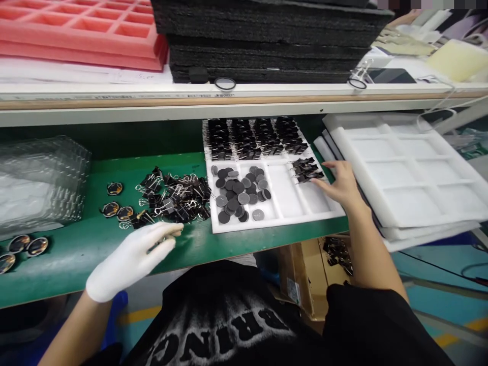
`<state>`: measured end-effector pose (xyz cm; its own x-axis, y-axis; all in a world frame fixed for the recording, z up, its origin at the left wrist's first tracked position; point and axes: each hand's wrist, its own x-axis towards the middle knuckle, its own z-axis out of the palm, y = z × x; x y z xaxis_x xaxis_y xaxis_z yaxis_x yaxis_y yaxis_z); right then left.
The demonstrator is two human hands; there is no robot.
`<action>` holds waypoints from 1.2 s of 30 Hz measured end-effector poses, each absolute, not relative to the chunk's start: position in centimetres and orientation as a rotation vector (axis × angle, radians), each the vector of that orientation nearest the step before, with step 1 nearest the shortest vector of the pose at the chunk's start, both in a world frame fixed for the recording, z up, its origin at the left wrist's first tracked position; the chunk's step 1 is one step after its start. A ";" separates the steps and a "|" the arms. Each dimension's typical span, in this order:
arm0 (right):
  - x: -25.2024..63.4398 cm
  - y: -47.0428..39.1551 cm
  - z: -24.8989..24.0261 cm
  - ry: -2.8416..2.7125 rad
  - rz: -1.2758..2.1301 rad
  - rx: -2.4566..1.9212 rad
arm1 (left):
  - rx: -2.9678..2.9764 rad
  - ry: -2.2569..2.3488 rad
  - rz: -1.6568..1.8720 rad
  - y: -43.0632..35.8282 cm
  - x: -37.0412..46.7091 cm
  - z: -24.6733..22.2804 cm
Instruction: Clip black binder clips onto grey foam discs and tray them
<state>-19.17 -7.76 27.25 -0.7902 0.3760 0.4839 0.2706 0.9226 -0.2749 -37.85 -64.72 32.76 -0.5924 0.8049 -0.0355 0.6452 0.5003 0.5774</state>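
Note:
My left hand (133,256), in a white glove, hovers over the green table's front part with thumb and fingers apart, just below a loose pile of black binder clips (183,195). Bare and spread, my right hand (341,185) is at the right side of a white foam tray (247,224). Its thumb and fingers are around the end of a short column of black clips (306,169) in the tray; contact is unclear. Dense rows of clips (247,137) fill the tray's back compartments. Dark round discs (238,187) lie in the front left ones.
Round parts (114,188) and clear plastic trays (38,183) are at the left. Stacked white foam trays (415,168) stand at the right. A shelf edge (267,96) crosses behind, bearing black foam (267,40) and red foam trays (84,40). Below the table is a cardboard box (310,274).

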 end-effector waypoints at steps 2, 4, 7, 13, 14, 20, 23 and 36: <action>-19.7 -11.6 27.6 -2.485 0.263 -0.399 | 1.059 2.610 0.833 -66.0 -38.7 33.8; -20.4 -15.9 27.2 -2.638 0.338 -0.178 | 0.840 2.832 0.934 -66.9 -40.5 34.8; -21.4 -21.3 25.8 -2.868 0.274 0.056 | 0.605 3.032 0.985 -67.4 -44.9 35.2; -22.9 -23.0 23.4 -2.833 -0.060 0.025 | 0.794 2.793 0.149 -65.8 -53.7 32.6; -23.0 -22.7 23.3 -2.822 -0.080 0.016 | 0.765 2.754 0.105 -65.7 -54.5 32.4; -23.0 -22.1 23.0 -2.757 0.024 0.046 | 0.494 2.957 0.164 -69.5 -56.2 33.3; -22.9 -21.6 22.3 -2.750 0.153 0.081 | 0.512 2.863 0.121 -71.7 -55.6 32.6; -23.9 -26.7 27.4 -2.121 1.129 -0.664 | 0.620 3.006 -0.054 -69.8 -56.4 29.9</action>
